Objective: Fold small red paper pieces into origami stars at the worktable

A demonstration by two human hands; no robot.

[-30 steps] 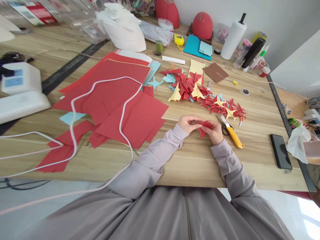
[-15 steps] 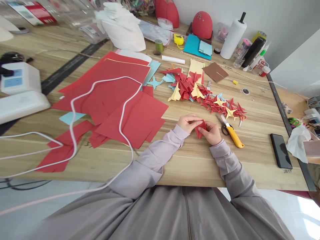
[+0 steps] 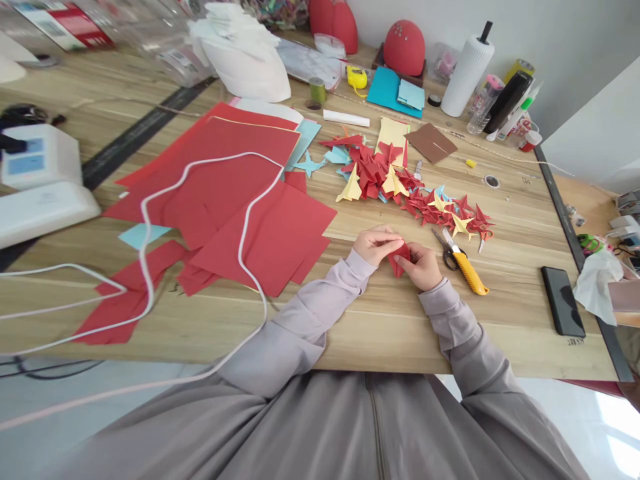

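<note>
A small folded piece of red paper [image 3: 399,261] is held between my two hands above the wooden table. My left hand [image 3: 376,245] pinches its upper left edge with thumb and fingers. On its right side, my right hand [image 3: 423,266] grips it, thumb on the front face. Just beyond lies a heap of folded red, yellow and blue paper shapes [image 3: 373,172]. To the right of my right hand are a yellow utility knife [image 3: 470,272] and dark-handled scissors [image 3: 450,259]. Large red paper sheets [image 3: 270,233] are spread out left of my hands.
A white cable [image 3: 243,247] loops over the red sheets and off the front edge. A black phone [image 3: 562,301] lies at the right. Brown paper [image 3: 431,143], a yellow tape measure [image 3: 357,78] and a white bottle [image 3: 467,77] stand or lie farther back.
Both hands and the folded red paper have shifted very slightly to the left. Their grip on the paper looks the same.
</note>
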